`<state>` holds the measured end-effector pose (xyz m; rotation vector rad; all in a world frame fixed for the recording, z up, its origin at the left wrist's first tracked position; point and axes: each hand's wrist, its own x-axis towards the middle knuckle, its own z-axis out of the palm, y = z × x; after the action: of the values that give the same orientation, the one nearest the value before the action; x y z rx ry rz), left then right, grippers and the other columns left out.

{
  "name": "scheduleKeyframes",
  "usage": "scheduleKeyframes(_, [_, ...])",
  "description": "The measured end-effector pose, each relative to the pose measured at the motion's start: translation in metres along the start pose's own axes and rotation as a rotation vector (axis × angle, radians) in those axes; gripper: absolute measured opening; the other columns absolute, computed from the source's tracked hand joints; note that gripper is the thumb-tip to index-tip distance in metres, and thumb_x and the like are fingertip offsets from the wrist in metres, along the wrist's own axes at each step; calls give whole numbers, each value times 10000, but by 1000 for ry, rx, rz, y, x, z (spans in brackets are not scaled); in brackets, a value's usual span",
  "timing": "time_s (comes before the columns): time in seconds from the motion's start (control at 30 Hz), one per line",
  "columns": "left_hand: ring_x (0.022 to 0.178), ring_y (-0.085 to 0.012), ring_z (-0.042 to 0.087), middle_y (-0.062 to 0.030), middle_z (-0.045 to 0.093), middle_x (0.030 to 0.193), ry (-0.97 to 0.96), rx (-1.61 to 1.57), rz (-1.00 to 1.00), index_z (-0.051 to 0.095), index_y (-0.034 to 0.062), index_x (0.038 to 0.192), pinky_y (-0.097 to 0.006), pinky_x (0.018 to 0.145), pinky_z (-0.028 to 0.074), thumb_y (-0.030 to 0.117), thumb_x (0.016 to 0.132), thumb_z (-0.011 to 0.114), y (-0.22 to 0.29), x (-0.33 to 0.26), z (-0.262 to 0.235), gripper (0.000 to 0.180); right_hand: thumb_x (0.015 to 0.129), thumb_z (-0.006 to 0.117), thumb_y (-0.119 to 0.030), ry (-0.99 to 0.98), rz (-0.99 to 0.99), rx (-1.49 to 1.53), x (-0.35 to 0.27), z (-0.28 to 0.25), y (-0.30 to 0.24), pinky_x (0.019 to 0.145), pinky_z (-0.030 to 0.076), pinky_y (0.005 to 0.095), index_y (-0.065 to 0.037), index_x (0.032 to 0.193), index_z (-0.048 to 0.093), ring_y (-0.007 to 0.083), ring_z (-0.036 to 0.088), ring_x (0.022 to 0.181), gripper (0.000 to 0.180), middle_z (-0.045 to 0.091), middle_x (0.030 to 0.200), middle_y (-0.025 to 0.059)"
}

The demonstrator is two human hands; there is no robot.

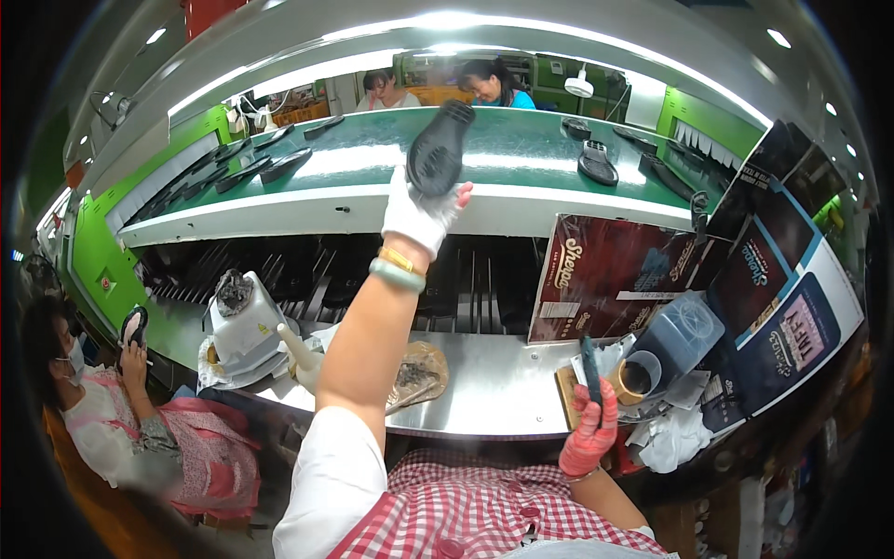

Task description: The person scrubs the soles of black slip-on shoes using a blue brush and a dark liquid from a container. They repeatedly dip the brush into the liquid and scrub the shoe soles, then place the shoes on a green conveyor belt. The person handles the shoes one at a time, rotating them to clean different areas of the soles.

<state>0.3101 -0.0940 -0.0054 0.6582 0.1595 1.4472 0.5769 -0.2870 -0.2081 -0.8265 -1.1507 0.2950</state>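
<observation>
My left hand [417, 214], in a white glove with reddish fingertips, reaches far forward over the green conveyor belt [372, 149]. It grips a black shoe sole [440, 149], raised upright above the belt. Lower right, my right hand [591, 436] wears a red-pink glove. Its fingers close round a dark, flat stick-like tool [590, 371] pointing upward; the working end's kind is unclear. Beside that hand stand a cup of dark liquid [641, 374] and a translucent bluish plastic container [687, 328].
Several black soles [597, 163] lie along the belt. A white machine [250, 321] stands left on the steel bench [503, 382], near a brown pad [424, 374]. Printed cardboard panels [605, 270] shield the right. A co-worker [140, 410] sits left; two people are beyond the belt.
</observation>
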Motion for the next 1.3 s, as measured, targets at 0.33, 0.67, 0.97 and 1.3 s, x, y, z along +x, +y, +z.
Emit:
scheduleKeyframes(0.33, [1035,-177,581,-106,634,1086,-201,1356,333,575,3,1148,-306,915,438,154,874,574,-51,-81,-39,313,898,500,-31,-251,-144,-426,-44,-11,82,809,510,358,3,1208,524,297,595,1048,313,557,1194,208])
scheduleKeyframes(0.67, [1261,-280,391,-143,413,1355,924,2317,233,348,77,1377,-372,1029,356,351,758,593,236,45,-169,719,894,534,-94,-396,94,-477,-60,5,130,558,475,300,-106,1265,522,185,591,609,371,644,793,109])
scheduleKeyframes(0.97, [1281,-322,384,-183,335,1420,999,2323,-204,257,121,1428,-392,1050,336,460,782,609,313,75,-203,810,919,465,-74,-506,18,-699,-56,10,124,700,512,330,-24,1274,474,240,646,799,359,640,971,161])
scheduleKeyframes(1.3, [851,-298,601,-189,636,927,741,2365,78,587,3,952,-352,783,454,392,689,724,362,99,-261,488,847,537,-35,-491,-24,-716,-47,23,111,647,499,377,-73,1276,480,307,627,725,434,649,853,154])
